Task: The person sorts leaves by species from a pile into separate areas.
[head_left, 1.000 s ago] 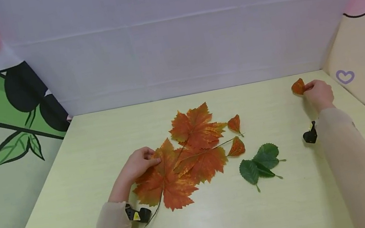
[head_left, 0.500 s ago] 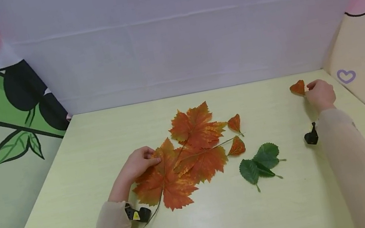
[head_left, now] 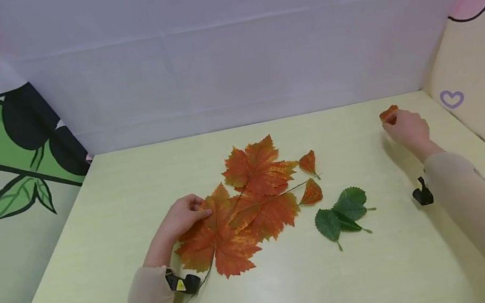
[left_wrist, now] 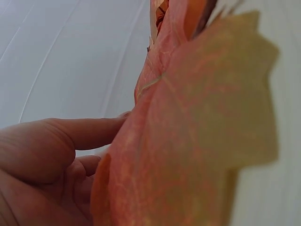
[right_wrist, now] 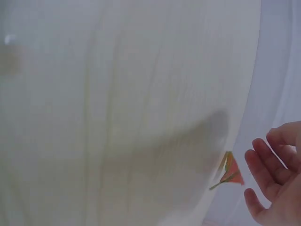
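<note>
On the table's left half, my left hand (head_left: 181, 219) pinches the edge of a large orange maple leaf (head_left: 226, 238), thumb on top. The left wrist view has this leaf (left_wrist: 164, 155) close up, covering some fingers. Two more orange maple leaves overlap it, one in the middle (head_left: 268, 214) and one behind (head_left: 257, 168). Toward the back right corner, my right hand (head_left: 409, 128) hovers by a small orange leaf (head_left: 389, 112), partly hiding it. In the right wrist view the fingers are loosely bent and apart from that leaf (right_wrist: 231, 170).
Two small orange leaves (head_left: 308, 162) lie just right of the maple leaves. Nearer the front is a cluster of green leaves (head_left: 351, 202) with short stems. A pale cloth wall stands behind the table (head_left: 273, 297), and printed panels flank both sides.
The right hand has let go of the small orange leaf, which stays at the back right. That hand has then shifted a little left and lifted. The left hand has kept its place.
</note>
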The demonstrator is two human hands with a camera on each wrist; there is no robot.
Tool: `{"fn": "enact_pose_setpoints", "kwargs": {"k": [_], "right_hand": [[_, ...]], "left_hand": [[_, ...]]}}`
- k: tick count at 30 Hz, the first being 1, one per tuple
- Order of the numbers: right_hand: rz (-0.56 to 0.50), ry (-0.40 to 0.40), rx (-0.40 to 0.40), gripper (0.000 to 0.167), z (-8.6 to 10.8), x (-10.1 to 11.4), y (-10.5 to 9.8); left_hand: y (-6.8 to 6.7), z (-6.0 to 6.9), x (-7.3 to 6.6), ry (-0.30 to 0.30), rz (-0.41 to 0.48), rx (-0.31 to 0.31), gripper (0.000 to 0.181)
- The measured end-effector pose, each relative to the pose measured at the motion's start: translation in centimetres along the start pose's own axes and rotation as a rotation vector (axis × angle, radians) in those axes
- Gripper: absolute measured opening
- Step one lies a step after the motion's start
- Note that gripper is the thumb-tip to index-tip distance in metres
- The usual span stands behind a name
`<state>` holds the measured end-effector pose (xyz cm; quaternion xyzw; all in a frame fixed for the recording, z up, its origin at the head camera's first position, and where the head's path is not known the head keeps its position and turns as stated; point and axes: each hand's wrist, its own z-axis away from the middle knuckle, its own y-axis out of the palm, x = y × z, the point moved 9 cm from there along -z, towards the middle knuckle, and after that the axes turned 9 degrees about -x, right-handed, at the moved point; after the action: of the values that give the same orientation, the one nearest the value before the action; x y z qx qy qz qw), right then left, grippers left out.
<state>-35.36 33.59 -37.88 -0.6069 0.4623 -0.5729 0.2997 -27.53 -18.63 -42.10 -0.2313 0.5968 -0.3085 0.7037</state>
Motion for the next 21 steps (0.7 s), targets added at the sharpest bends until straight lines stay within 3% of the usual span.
{"fn": "enact_pose_setpoints", "kwargs": {"k": [5, 14, 21], "right_hand": [[-0.072, -0.084, 0.047, 0.029, 1.0, 3.5, 1.3], [-0.166, -0.231, 0.115, 0.034, 3.1, 9.8, 3.7], [-0.188, -0.253, 0.178, 0.045, 4.9, 12.9, 5.8]], "left_hand": [[0.0, -0.2, 0.0, 0.008, 0.0, -0.006, 0.032], [-0.1, -0.3, 0.0, 0.024, -0.007, -0.012, 0.033], [0.0, -0.2, 0.0, 0.026, -0.002, -0.018, 0.031]]}}
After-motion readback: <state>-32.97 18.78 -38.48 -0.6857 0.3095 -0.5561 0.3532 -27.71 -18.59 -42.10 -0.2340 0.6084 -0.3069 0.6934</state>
